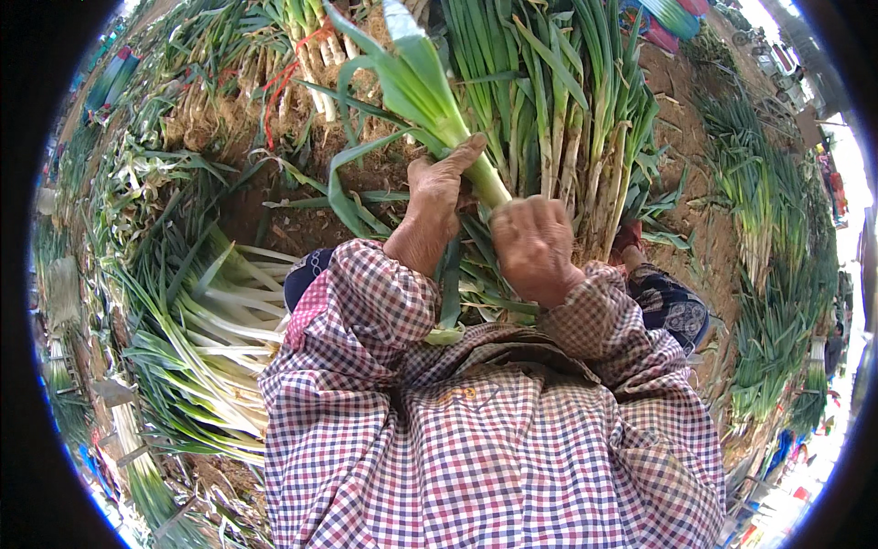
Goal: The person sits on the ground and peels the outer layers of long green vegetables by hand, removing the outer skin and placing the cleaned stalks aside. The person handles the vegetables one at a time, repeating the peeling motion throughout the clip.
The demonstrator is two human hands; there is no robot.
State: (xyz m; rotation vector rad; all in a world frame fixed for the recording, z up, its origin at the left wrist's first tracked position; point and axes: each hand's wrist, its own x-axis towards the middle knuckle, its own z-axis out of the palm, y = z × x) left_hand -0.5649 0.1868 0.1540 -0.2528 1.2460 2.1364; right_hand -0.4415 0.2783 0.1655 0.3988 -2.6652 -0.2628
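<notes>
A thick green onion stalk (488, 180) slants in front of me, its broad leaves fanning up and away. My left hand (439, 182) wraps around its pale shaft, thumb laid along the top. At the lower end of the stalk, my right hand (535, 243) is curled into a fist against it and blurred. The root end is hidden behind that hand. One loose leaf (357, 165) bends down to the left of my left hand. Just beyond my right hand stands a dense bunch of untrimmed green onions (555, 137) with brownish, dry outer skins.
Clean white-stemmed green onions (226, 336) lie piled by my left knee. Bundles with roots (322, 48), some tied with red string (281, 82), lie at the far left. More onion rows (754, 226) line the dirt ground (693, 171) on the right. Leaf scraps (487, 274) lie below my hands.
</notes>
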